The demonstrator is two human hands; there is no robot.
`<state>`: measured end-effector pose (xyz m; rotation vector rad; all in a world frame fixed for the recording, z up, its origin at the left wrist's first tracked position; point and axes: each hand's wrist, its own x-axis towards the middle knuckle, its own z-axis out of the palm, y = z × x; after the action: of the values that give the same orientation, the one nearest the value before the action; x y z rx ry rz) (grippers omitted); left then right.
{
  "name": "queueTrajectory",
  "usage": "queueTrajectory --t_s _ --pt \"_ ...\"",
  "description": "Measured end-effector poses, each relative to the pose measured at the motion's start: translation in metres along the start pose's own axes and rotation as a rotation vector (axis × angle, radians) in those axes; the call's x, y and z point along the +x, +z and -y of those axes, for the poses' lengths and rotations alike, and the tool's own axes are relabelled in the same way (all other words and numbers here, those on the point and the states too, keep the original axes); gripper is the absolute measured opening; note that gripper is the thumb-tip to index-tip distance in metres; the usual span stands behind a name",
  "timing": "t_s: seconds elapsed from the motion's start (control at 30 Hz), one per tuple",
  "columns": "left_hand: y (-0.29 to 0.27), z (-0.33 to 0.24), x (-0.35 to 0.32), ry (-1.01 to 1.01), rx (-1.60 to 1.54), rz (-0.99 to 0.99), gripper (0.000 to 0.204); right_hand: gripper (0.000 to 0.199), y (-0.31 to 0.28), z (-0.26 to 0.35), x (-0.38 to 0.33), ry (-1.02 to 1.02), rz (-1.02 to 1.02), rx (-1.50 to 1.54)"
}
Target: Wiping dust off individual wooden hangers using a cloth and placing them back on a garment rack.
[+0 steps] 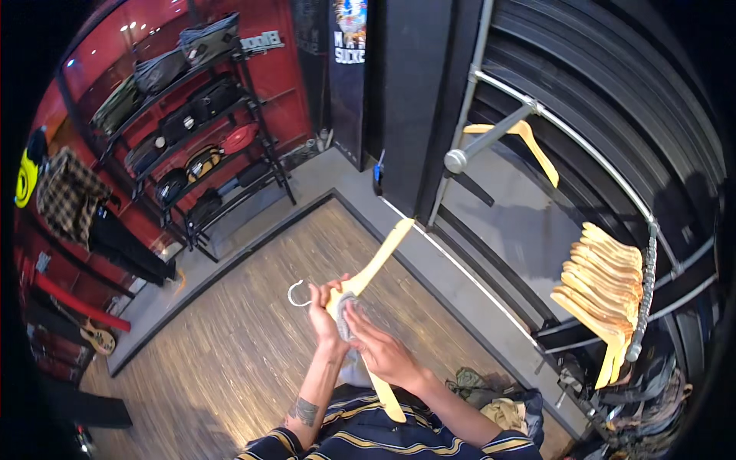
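A pale wooden clothes hanger is held in front of my body, its arms slanting from upper right to lower middle and its metal hook pointing left. My left hand grips it at the middle, close to the hook. With my right hand I press a grey cloth flat against the middle of the hanger. The fingers of that hand lie over the cloth and partly hide it.
Several wooden hangers hang on a metal rail at right; another hanger hangs farther up. A black shelf rack holds bags and caps at the far left. Folded clothes lie low at right. A guitar stands by the left wall.
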<state>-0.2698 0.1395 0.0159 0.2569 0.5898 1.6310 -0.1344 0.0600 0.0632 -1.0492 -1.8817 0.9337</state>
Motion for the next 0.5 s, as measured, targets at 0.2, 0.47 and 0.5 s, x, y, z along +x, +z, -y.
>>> queueTrajectory --t_s 0.2,0.47,0.5 --pt "-0.010 -0.025 0.031 0.201 -0.042 -0.149 0.046 0.059 -0.002 0.026 -0.050 0.038 0.180 -0.289" --pt "0.031 0.051 -0.005 0.144 0.207 -0.100 0.047 0.051 -0.029 0.020 -0.137 0.275 -0.308 -0.544" --pt "0.037 0.060 -0.014 0.160 0.362 -0.026 0.045 0.046 -0.032 0.010 -0.159 0.368 -0.409 -0.622"
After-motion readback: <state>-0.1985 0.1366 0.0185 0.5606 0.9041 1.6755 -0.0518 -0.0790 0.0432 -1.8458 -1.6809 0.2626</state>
